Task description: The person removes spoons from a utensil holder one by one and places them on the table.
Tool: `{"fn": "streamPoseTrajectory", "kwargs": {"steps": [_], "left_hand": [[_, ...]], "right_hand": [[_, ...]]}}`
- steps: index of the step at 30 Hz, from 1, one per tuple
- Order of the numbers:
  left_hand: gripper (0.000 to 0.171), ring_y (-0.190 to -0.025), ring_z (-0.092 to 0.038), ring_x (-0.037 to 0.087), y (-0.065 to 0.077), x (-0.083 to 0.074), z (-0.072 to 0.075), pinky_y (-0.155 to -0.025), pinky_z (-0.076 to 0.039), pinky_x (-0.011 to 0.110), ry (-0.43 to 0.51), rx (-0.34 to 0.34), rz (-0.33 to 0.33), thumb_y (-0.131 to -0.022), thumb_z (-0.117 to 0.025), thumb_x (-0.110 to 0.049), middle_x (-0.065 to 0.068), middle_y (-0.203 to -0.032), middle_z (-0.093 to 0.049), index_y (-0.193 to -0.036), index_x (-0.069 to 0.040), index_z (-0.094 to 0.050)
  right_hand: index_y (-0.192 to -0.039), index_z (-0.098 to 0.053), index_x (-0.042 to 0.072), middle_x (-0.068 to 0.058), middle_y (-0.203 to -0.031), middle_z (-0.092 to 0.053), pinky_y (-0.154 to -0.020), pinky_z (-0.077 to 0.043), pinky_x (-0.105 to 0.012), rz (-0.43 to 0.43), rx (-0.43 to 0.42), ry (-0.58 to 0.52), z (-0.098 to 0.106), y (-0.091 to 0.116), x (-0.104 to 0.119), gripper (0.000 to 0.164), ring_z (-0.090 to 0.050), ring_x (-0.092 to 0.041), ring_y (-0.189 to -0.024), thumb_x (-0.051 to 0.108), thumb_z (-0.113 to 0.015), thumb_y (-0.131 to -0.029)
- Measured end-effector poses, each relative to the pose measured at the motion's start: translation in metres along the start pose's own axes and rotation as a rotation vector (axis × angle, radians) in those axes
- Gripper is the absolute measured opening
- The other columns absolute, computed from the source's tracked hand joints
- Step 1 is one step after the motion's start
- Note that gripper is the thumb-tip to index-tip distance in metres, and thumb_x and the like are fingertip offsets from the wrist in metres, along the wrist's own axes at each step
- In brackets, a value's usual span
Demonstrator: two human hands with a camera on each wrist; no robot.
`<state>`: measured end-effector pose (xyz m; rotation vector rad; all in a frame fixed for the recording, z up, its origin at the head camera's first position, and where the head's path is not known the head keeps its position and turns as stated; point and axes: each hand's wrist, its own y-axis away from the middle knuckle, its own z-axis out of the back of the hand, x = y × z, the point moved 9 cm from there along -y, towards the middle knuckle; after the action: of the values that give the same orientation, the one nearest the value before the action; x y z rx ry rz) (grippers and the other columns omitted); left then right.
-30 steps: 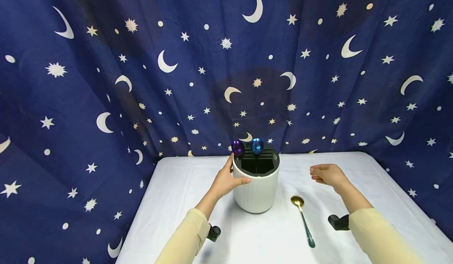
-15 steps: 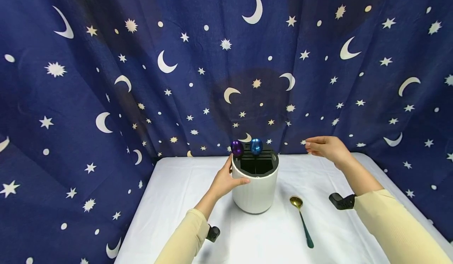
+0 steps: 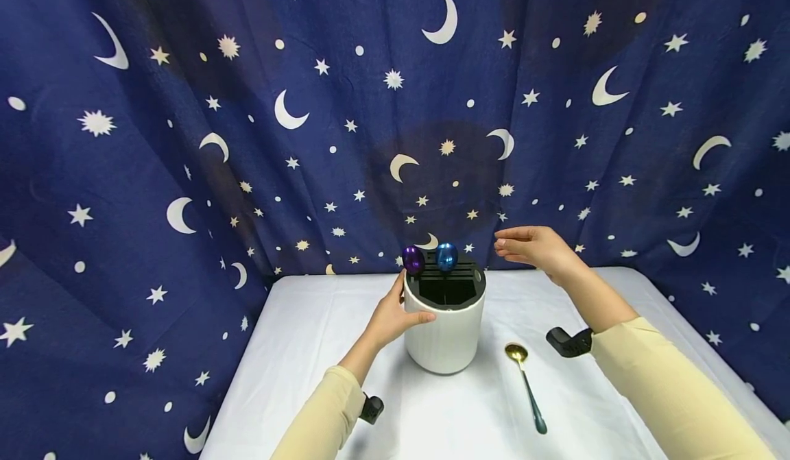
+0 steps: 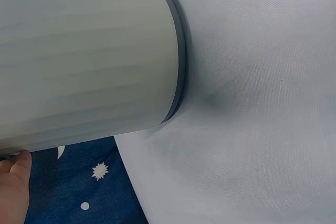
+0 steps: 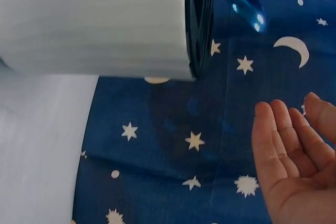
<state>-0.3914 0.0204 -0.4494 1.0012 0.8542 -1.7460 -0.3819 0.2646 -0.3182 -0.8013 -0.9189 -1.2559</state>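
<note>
A white cylindrical utensil holder (image 3: 443, 342) with a black slotted insert stands upright on the table. A purple spoon (image 3: 413, 260) and a blue spoon (image 3: 446, 257) stick up from the back of its insert, bowls upward. My left hand (image 3: 391, 317) grips the holder's left side near the rim, thumb across the front. In the left wrist view, fingers (image 4: 22, 169) show at the holder's edge. My right hand (image 3: 535, 249) is raised right of the holder, with nothing in it; the right wrist view shows its palm and extended fingers near the blue spoon.
A spoon with a gold bowl and dark green handle (image 3: 532, 395) lies on the white tablecloth (image 3: 308, 350), right of the holder. Behind the table hangs a blue curtain (image 3: 345, 172) with moons and stars. A black wrist camera (image 3: 569, 342) sits below the right forearm.
My right hand has risen from low over the table's right side, then moved left toward the spoons in the holder. The left hand and the holder have stayed put.
</note>
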Motion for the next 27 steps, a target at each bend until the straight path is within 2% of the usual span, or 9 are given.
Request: {"fn": "streamPoseTrajectory", "kwargs": {"steps": [8, 16, 22, 27], "left_hand": [[0.114, -0.123, -0.042, 0.029, 0.002, -0.002, 0.000, -0.096, -0.039, 0.043, -0.029, -0.007, -0.013, -0.063, -0.079, -0.053, 0.003, -0.148, -0.028, -0.150, -0.022, -0.011], [0.113, -0.123, -0.043, 0.028, 0.002, -0.006, 0.000, -0.096, -0.039, 0.043, -0.024, -0.007, -0.034, -0.064, -0.079, -0.051, 0.004, -0.147, -0.029, -0.150, -0.019, -0.011], [0.114, -0.123, -0.042, 0.028, 0.001, -0.004, 0.000, -0.096, -0.039, 0.042, -0.028, -0.006, -0.015, -0.064, -0.078, -0.053, 0.003, -0.147, -0.028, -0.149, -0.018, -0.012], [0.113, -0.122, -0.044, 0.029, 0.001, -0.006, 0.001, -0.096, -0.039, 0.043, -0.020, -0.007, -0.030, -0.064, -0.079, -0.052, 0.003, -0.147, -0.029, -0.149, -0.019, -0.012]], "right_hand": [[-0.130, -0.045, -0.008, -0.026, -0.124, -0.052, -0.086, -0.048, -0.034, -0.021, 0.037, -0.024, -0.024, -0.009, 0.004, 0.045, -0.056, -0.031, -0.107, 0.016, -0.056, -0.093], [-0.134, -0.043, -0.004, -0.024, -0.128, -0.049, -0.092, -0.043, -0.043, -0.002, 0.063, 0.004, -0.049, -0.018, 0.007, 0.056, -0.053, -0.034, -0.111, 0.024, -0.063, -0.089], [-0.133, -0.043, -0.005, -0.025, -0.124, -0.051, -0.091, -0.044, -0.041, 0.017, 0.077, 0.016, -0.062, -0.021, 0.007, 0.056, -0.054, -0.033, -0.109, 0.023, -0.063, -0.089], [-0.132, -0.044, -0.006, -0.025, -0.122, -0.052, -0.089, -0.046, -0.041, 0.009, 0.078, 0.028, -0.070, -0.023, 0.007, 0.055, -0.056, -0.033, -0.106, 0.022, -0.064, -0.088]]}}
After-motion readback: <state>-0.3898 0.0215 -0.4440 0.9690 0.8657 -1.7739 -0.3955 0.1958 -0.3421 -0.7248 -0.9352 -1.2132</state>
